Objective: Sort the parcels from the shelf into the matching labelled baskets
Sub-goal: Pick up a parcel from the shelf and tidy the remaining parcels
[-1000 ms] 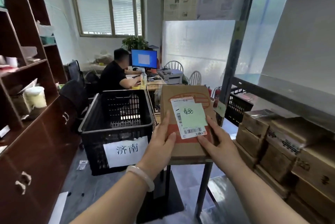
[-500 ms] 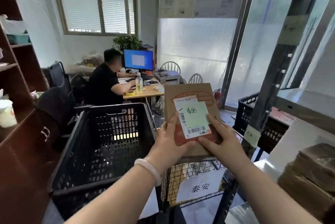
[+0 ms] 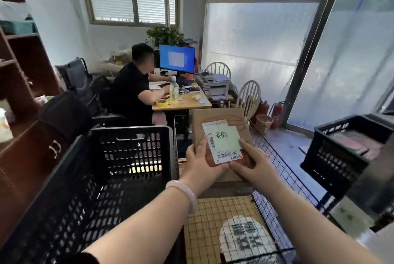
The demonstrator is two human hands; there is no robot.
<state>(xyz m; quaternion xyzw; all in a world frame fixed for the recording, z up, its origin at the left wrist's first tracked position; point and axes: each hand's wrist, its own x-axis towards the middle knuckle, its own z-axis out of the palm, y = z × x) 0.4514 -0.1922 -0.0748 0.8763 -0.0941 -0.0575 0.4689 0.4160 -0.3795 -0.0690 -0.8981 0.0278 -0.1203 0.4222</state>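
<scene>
The left hand [image 3: 199, 162] and right hand [image 3: 252, 162] hold the parcel [image 3: 217, 117], fingers [image 3: 245, 146] curled round its base, label up, probably for reading.

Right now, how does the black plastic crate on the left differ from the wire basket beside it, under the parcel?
The black plastic crate has slotted walls; the wire basket is thin mesh. A white label shows at the wire basket's near end; the crate shows none from here. The parcel, held by the left hand and right hand, hovers over the wire basket, not the crate. Both are open-topped and stand side by side.
</scene>
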